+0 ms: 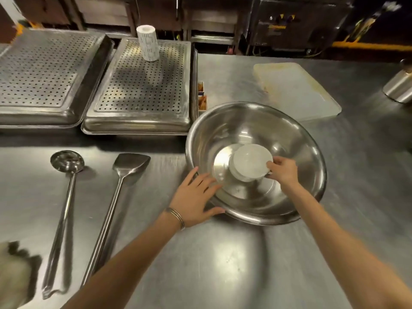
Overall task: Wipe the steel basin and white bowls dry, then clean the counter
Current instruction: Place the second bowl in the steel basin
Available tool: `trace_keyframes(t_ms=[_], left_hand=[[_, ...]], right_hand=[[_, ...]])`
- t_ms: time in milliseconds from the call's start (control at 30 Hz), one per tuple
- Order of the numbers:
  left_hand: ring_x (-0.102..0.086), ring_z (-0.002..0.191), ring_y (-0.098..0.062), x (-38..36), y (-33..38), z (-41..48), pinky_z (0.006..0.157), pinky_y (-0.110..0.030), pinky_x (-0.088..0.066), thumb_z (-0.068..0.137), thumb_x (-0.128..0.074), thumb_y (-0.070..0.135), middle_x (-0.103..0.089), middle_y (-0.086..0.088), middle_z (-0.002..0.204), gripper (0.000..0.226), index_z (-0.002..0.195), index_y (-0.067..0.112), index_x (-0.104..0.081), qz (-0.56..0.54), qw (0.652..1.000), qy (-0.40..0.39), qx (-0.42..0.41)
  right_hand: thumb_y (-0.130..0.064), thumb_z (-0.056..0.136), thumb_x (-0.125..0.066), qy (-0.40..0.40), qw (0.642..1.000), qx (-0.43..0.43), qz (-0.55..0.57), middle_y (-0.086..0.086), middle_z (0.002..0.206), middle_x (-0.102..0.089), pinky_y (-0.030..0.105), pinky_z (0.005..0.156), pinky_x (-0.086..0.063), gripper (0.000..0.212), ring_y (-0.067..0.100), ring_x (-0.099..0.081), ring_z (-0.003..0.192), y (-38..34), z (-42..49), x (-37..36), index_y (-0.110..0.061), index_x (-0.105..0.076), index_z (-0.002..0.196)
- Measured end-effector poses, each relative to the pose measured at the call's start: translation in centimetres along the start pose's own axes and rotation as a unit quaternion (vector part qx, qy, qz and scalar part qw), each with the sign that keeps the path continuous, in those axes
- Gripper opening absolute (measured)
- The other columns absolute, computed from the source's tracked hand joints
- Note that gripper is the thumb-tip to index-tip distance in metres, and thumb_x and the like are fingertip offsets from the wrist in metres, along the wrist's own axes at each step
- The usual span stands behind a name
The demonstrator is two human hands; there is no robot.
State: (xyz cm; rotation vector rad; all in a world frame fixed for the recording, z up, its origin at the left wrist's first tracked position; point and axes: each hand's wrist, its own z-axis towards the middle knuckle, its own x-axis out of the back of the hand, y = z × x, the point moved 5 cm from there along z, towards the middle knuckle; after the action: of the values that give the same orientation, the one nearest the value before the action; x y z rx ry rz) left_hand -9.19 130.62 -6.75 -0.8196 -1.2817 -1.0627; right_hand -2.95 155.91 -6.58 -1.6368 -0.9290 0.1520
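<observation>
Bowls (pixel 250 162): white, stacked upside down at the basin (pixel 256 161) bottom. Our right hand (pixel 283 171) pinches their right edge, fingers closed on it. Left hand (pixel 196 198), fingers spread, rests on the basin's near-left rim; we judge the right lifts.

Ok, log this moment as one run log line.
left hand: open, bracing steel basin rim | right hand: gripping stacked white bowls inside basin | wiping: not started | counter: untouched
</observation>
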Motion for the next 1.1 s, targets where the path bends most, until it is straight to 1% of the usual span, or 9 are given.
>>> trace_keyframes(t_ms=[133,267,400,567,733,833,933,1033,1100], left_hand=[[-0.049,0.119,-0.023,0.0,0.1,0.0,0.11,-0.048,-0.019,0.088,-0.027,0.066,-0.059,-0.002,0.119,0.066,0.124,0.018,-0.055,-0.011,1.0,0.014,0.003],[-0.05,0.118,-0.022,-0.1,0.0,0.0,0.112,-0.048,-0.018,0.088,-0.027,0.067,-0.06,-0.001,0.116,0.066,0.123,0.019,-0.055,-0.012,1.0,0.012,0.008],[-0.047,0.118,-0.02,-0.3,0.0,-0.1,0.114,-0.045,-0.013,0.087,-0.025,0.068,-0.059,0.002,0.114,0.067,0.123,0.021,-0.055,-0.006,1.0,-0.006,0.013],[-0.047,0.119,-0.021,-0.2,0.0,0.0,0.114,-0.045,-0.011,0.088,-0.026,0.068,-0.058,0.002,0.114,0.066,0.122,0.02,-0.055,-0.008,1.0,-0.019,0.019],[-0.049,0.115,-0.019,0.4,0.0,0.0,0.115,-0.045,-0.011,0.087,-0.03,0.067,-0.059,0.0,0.114,0.065,0.121,0.018,-0.057,-0.022,0.999,-0.029,0.008],[-0.042,0.125,-0.019,1.6,0.0,0.0,0.116,-0.039,-0.007,0.087,-0.031,0.063,-0.052,-0.003,0.13,0.067,0.131,0.016,-0.049,-0.037,0.999,-0.035,0.005],[-0.037,0.13,-0.019,3.6,-0.9,-1.3,0.112,-0.033,-0.018,0.09,-0.041,0.052,-0.044,-0.003,0.14,0.058,0.136,0.017,-0.042,-0.061,0.997,-0.027,0.03],[-0.05,0.119,-0.02,6.8,-2.2,-4.8,0.102,-0.036,-0.034,0.085,-0.034,0.052,-0.054,-0.002,0.129,0.058,0.128,0.018,-0.052,-0.043,0.997,0.018,0.061],[-0.056,0.111,-0.022,8.8,-3.2,-8.3,0.097,-0.037,-0.036,0.083,-0.035,0.052,-0.06,-0.002,0.121,0.056,0.122,0.017,-0.056,-0.018,0.995,0.052,0.087]], right_hand=[[0.005,0.083,-0.053,-0.015,0.999,0.001,-0.034,0.01,0.09,-0.06,0.037,0.061,-0.058,0.027,0.026,-0.058,0.082,1.3,1.9,-0.8,0.006,-0.062,0.109],[0.0,0.084,-0.055,-0.003,0.998,0.0,-0.056,0.018,0.104,-0.063,0.045,0.071,-0.056,0.023,0.029,-0.06,0.084,1.9,3.2,-1.5,0.0,-0.06,0.107],[-0.013,0.084,-0.058,0.051,0.972,0.066,-0.22,0.013,0.099,-0.064,0.036,0.078,-0.047,0.02,0.031,-0.059,0.091,1.4,3.3,-1.3,-0.005,-0.057,0.103],[-0.016,0.089,-0.053,0.068,0.944,0.122,-0.301,0.017,0.116,-0.053,0.039,0.08,-0.044,0.024,0.034,-0.054,0.099,1.7,2.9,-1.5,-0.006,-0.054,0.11],[-0.031,0.096,-0.046,-0.046,0.923,0.115,-0.364,0.025,0.137,-0.041,0.042,0.101,-0.032,0.054,0.04,-0.041,0.123,1.9,2.4,-2.5,0.0,-0.032,0.138],[-0.042,0.095,-0.042,-0.117,0.918,0.076,-0.37,0.02,0.147,-0.03,0.042,0.109,-0.023,0.07,0.039,-0.031,0.133,1.9,1.9,-2.0,-0.003,-0.013,0.146],[-0.038,0.092,-0.051,-0.135,0.886,0.11,-0.43,0.018,0.148,-0.029,0.042,0.108,-0.024,0.07,0.037,-0.03,0.132,0.2,-0.6,-1.4,-0.004,-0.018,0.144],[-0.028,0.094,-0.05,-0.11,0.878,0.188,-0.427,0.017,0.147,-0.03,0.038,0.107,-0.026,0.061,0.032,-0.031,0.133,-3.1,-5.9,-2.0,-0.005,-0.025,0.144],[-0.024,0.093,-0.051,-0.082,0.872,0.243,-0.416,0.015,0.144,-0.037,0.04,0.105,-0.03,0.055,0.032,-0.035,0.13,-5.2,-10.9,-2.7,-0.007,-0.032,0.142]])
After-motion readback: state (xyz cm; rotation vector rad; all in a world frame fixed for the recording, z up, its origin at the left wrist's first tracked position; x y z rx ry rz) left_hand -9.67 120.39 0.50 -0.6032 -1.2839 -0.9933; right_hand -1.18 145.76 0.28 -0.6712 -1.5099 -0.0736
